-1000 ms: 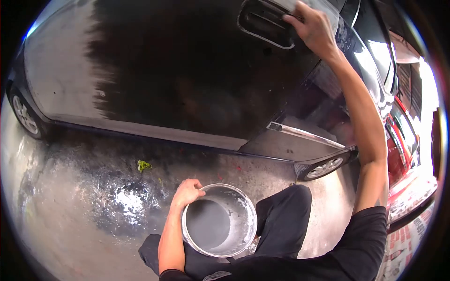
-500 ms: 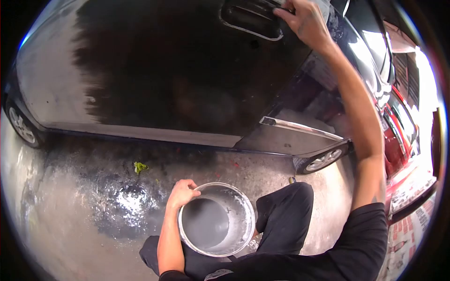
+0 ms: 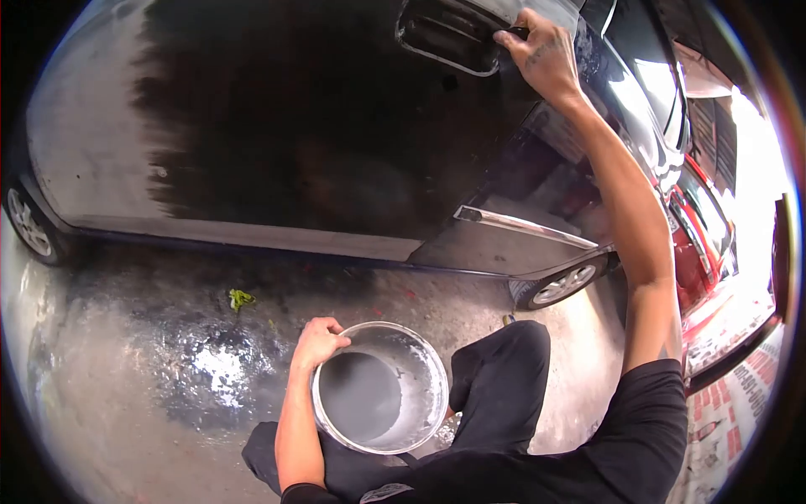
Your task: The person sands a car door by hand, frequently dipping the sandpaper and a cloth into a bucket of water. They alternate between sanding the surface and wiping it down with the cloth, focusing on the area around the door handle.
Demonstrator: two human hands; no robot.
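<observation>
My left hand [image 3: 319,343] is closed over the upper left rim of a round bucket [image 3: 428,378], which rests at my lap. Greyish liquid [image 3: 361,399] lies in the bottom of the bucket. My right hand [image 3: 541,55] is raised to the car's side panel [image 3: 311,126], at the right edge of a rounded rectangular recess [image 3: 449,38]. Its fingers pinch a small dark piece [image 3: 520,33], mostly covered by the hand, so its kind does not show. The panel is dark in the middle with a ragged edge against a pale grey area at the left.
The car's wheels [image 3: 32,225] [image 3: 567,286] stand at both sides. A metallic trim strip [image 3: 529,227] runs low on the right. A yellow-green scrap [image 3: 242,299] lies on the wet floor [image 3: 134,361]. A red vehicle [image 3: 697,244] stands at the right.
My right hand has shifted slightly down along the recess's right edge. The view has turned a little, so the bucket and car appear slightly further left. My left hand keeps its hold.
</observation>
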